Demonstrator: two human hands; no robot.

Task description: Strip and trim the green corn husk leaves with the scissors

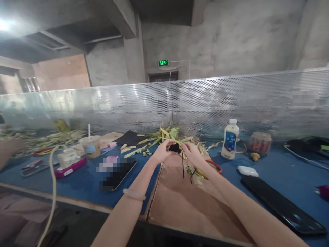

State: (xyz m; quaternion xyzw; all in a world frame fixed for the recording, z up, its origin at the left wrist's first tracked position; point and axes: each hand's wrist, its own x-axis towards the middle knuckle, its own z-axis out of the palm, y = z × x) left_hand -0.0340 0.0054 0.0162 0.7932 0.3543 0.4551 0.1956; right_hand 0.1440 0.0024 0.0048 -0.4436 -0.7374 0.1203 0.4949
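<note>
In front of me, my left hand [164,151] grips a small dark black bundle [174,148] that looks like knotted cord or cloth. A thin black strand [183,168] hangs from it over the brown board [177,206]. My right hand [192,153] is beside the bundle on its right, its fingers bent together; whether they pinch part of the bundle is hard to see. Behind both hands lies a heap of green and pale corn husks [169,132]. A tool with curved red and yellow handles [215,167] lies partly under my right forearm.
Left on the blue table are a phone [123,175], a tissue pack [69,168] and a cup with a straw [91,147]. At right stand a bottle [230,140] and a clear jar [260,143], near a white case [248,171] and a long black object [282,206]. A perforated metal screen [115,106] runs behind.
</note>
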